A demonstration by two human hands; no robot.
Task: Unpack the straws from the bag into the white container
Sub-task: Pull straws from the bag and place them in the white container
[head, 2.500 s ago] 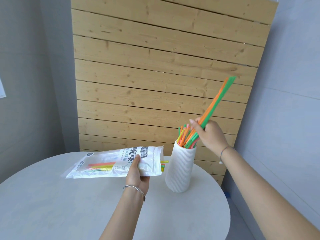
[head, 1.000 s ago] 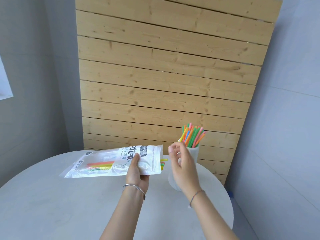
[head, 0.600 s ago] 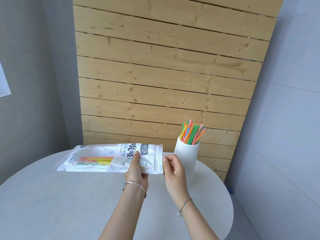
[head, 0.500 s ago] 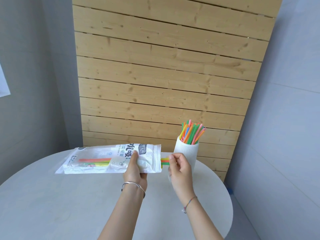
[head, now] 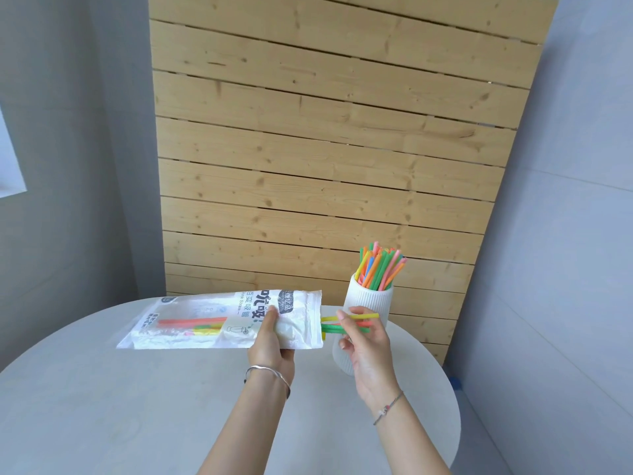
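My left hand point(head: 270, 347) grips the clear and white straw bag point(head: 205, 320) near its open right end and holds it level above the table. Several coloured straws remain inside it. My right hand point(head: 366, 344) pinches a few yellow, green and orange straws point(head: 356, 320) that stick partway out of the bag's mouth. Just behind that hand stands the ribbed white container point(head: 371, 303), upright, with several coloured straws point(head: 378, 269) standing in it.
The round grey table point(head: 137, 406) carries the container near its far right edge. A wall of pale wooden slats point(head: 325, 149) rises right behind the table. Grey walls close in on the left and right.
My right hand dropped a bunch of straws into the container, came back down to the bag's mouth, took hold of the straw ends and has drawn them partway out to the right.
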